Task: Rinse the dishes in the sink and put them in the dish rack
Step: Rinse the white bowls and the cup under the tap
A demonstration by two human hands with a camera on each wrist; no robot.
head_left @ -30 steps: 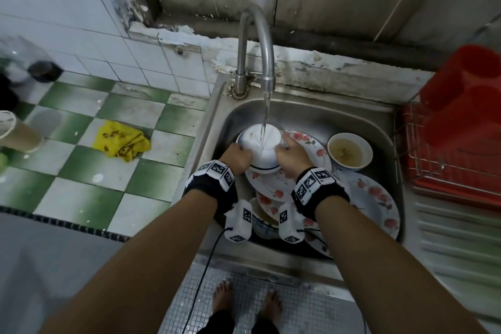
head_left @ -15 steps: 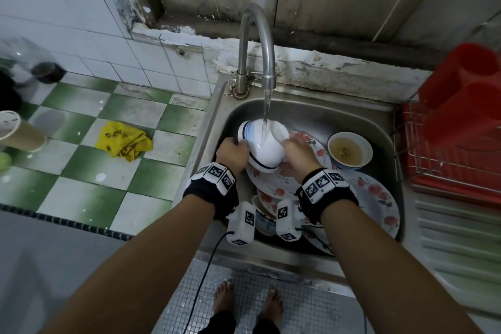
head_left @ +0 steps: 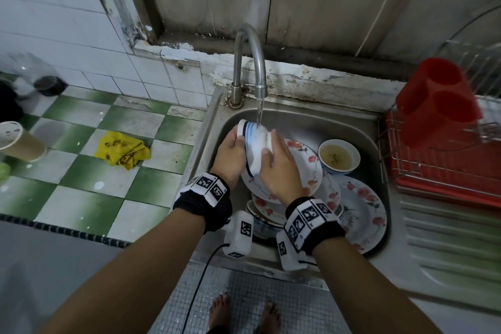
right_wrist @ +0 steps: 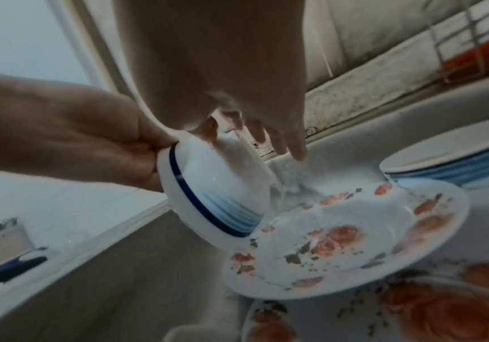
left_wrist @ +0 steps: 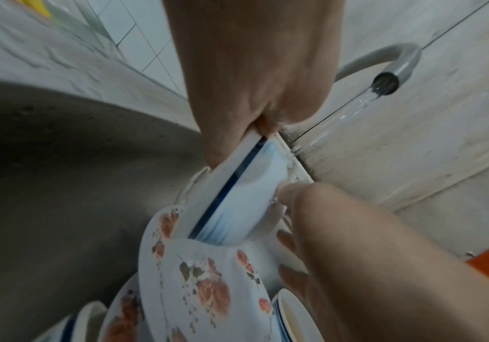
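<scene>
A white bowl with a blue band lies on its side under the running tap, mouth facing left. My left hand grips its rim, thumb outside and fingers inside. My right hand lies against the bowl's outer wall and base with fingers stretched out, wet from the stream. Below them, floral plates are piled in the steel sink. The red dish rack stands to the right of the sink.
A small bowl of yellowish liquid sits at the sink's back right. A red cutlery holder stands in the rack. On the tiled counter at left lie a yellow cloth and a paper cup.
The bowl has turned from base-up onto its side, mouth to the left. My right hand has slid over its base with fingers straightened, and the left hand has shifted to the rim.
</scene>
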